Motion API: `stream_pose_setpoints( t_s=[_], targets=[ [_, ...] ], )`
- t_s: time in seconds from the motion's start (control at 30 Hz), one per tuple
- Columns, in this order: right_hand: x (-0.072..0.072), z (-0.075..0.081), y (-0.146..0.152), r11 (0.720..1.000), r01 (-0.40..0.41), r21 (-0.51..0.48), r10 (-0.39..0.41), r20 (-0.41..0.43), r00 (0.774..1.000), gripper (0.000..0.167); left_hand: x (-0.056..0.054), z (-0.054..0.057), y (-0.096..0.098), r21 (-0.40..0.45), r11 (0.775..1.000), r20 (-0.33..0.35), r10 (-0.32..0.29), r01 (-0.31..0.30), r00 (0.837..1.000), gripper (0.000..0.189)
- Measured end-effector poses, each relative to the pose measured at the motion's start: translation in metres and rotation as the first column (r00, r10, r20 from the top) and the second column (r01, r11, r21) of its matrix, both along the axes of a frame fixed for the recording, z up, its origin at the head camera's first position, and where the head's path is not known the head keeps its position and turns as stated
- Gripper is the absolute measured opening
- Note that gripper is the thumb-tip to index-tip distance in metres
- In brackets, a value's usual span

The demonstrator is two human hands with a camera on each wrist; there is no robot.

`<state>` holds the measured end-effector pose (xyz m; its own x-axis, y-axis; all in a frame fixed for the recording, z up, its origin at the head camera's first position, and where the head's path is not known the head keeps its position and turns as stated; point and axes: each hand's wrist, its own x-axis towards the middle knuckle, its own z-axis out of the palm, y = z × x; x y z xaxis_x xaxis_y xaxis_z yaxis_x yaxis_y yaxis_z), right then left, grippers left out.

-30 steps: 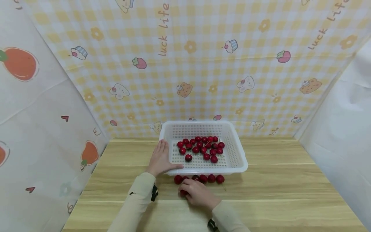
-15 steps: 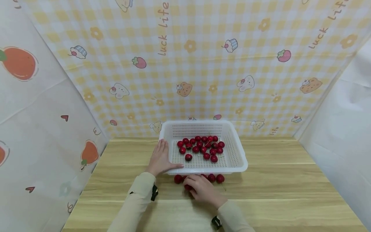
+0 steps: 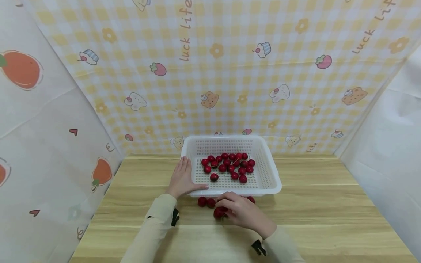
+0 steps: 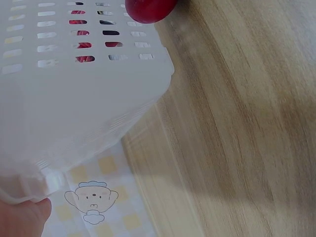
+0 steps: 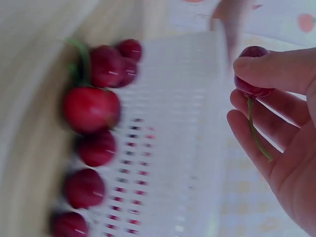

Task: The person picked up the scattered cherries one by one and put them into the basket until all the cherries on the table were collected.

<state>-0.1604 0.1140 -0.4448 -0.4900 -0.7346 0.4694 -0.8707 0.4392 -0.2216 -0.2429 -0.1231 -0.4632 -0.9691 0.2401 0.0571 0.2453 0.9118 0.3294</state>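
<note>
In the head view my left hand (image 3: 182,179) rests on the left rim of a white plastic basket (image 3: 274,182), its fingers straight and the thumb along the front rim. Several cherries (image 3: 227,163) lie inside on the perforated bottom. My right hand (image 3: 241,210) pinches a dark red cherry (image 3: 219,213) between thumb and fingers, just in front of the basket. Its green stem (image 5: 254,129) hangs toward the palm in the right wrist view. Along the basket's front wall lies a row of loose cherries (image 5: 85,188), partly hidden by my right hand in the head view.
The basket stands on a wood-grain table (image 3: 315,219), close to a yellow checked backdrop (image 3: 230,80). White printed cloth (image 3: 59,146) hangs on the left and a white sheet (image 3: 388,120) on the right.
My right hand has moved right and a little toward the basket, with the cherry now plainly visible at its fingertips. My left hand and the basket have stayed in place.
</note>
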Motion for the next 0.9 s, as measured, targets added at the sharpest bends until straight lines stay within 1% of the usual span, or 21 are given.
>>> stream_pose_setpoints(
  t_s=[0.13, 0.23, 0.33, 0.47, 0.53, 0.6, 0.67, 0.73, 0.8, 0.9],
  targets=[
    [0.000, 0.022, 0.008, 0.998, -0.059, -0.024, 0.057, -0.077, 0.995, 0.033, 0.000, 0.000, -0.001, 0.008, 1.000, -0.003, -0.001, 0.001, 1.000, 0.124],
    [-0.004, 0.039, 0.015, 0.996, -0.085, -0.016, 0.083, -0.099, 0.992, 0.034, 0.000, -0.001, -0.001, 0.011, 1.000, -0.006, -0.005, 0.005, 1.000, 0.124],
    [-0.012, 0.056, 0.021, 0.996, -0.087, 0.010, 0.088, -0.113, 0.990, 0.034, 0.000, -0.002, -0.001, 0.006, 1.000, -0.008, -0.007, 0.007, 1.000, 0.124],
    [-0.031, 0.075, 0.026, 0.993, -0.110, 0.052, 0.115, -0.109, 0.987, 0.030, 0.001, 0.000, -0.001, 0.013, 1.000, -0.010, -0.008, 0.008, 1.000, 0.124],
    [-0.043, 0.083, 0.027, 0.990, -0.119, 0.076, 0.125, -0.077, 0.989, 0.028, 0.002, 0.001, -0.001, 0.024, 1.000, -0.011, -0.009, 0.010, 1.000, 0.123],
    [-0.054, 0.091, 0.027, 0.988, -0.107, 0.107, 0.110, -0.027, 0.994, 0.028, 0.002, 0.001, -0.001, 0.026, 1.000, -0.011, -0.012, 0.013, 1.000, 0.123],
    [-0.067, 0.097, 0.027, 0.986, -0.075, 0.150, 0.071, 0.031, 0.997, 0.027, 0.002, 0.000, 0.000, 0.020, 1.000, -0.014, -0.015, 0.015, 1.000, 0.124],
    [-0.081, 0.102, 0.024, 0.977, -0.032, 0.210, 0.012, 0.094, 0.996, 0.029, 0.001, -0.001, 0.000, 0.016, 1.000, -0.015, -0.014, 0.015, 1.000, 0.124],
    [-0.094, 0.105, 0.020, 0.956, 0.008, 0.292, -0.055, 0.155, 0.986, 0.029, 0.000, -0.002, 0.000, 0.010, 1.000, -0.019, -0.012, 0.013, 1.000, 0.124],
    [-0.116, 0.101, 0.014, 0.909, 0.040, 0.415, -0.139, 0.211, 0.968, 0.029, -0.001, -0.003, -0.001, 0.005, 1.000, -0.023, -0.010, 0.011, 1.000, 0.124]
  ],
)
